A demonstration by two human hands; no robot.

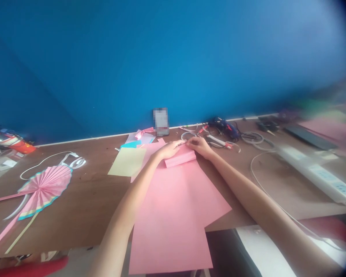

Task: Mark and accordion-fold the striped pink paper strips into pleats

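A large pink paper sheet [175, 207] lies on the brown table [83, 200] and hangs over its near edge. Its far end is folded over into a narrow band [180, 157]. My left hand [168, 149] presses on the left part of that fold with the fingers laid together. My right hand [200, 146] pinches the fold's right end. Both forearms stretch out over the sheet.
A yellow sheet [127, 161], blue and pink paper scraps [138, 139] and a pleated pink paper fan [44, 188] lie to the left. A glue gun [226, 127], cables [256, 138] and a white power strip [320, 175] are at the right. A blue wall stands behind.
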